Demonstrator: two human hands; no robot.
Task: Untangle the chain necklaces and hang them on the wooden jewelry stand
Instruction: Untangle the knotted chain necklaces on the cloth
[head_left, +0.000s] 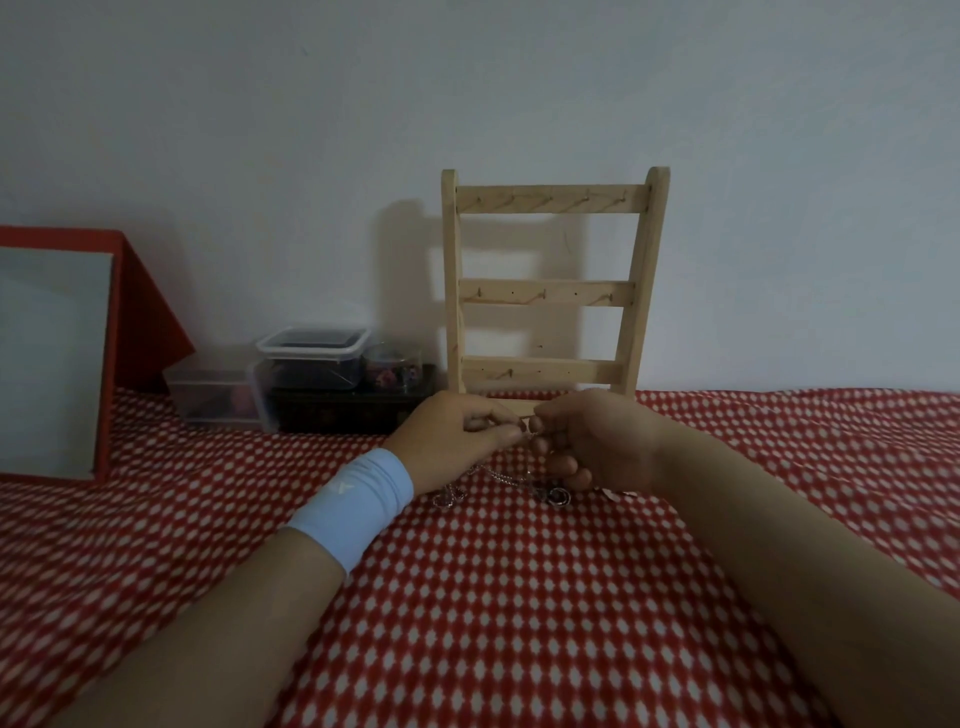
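A tangle of thin silver chain necklaces (506, 480) lies on the red patterned cloth, with ring pendants at its left and right ends. My left hand (457, 439), with a pale blue wristband, and my right hand (597, 441) meet above the tangle. Both pinch a strand of chain between thumb and fingertips, and the chain hangs down from them to the cloth. Just behind my hands the wooden jewelry stand (550, 286) leans against the wall. Its three crossbars carry small hooks, and nothing hangs on them.
Clear plastic containers (311, 358) and a dark box (353, 408) stand left of the stand by the wall. A red-framed mirror (57, 358) stands at the far left. The red cloth with white dots (493, 613) covers the whole surface.
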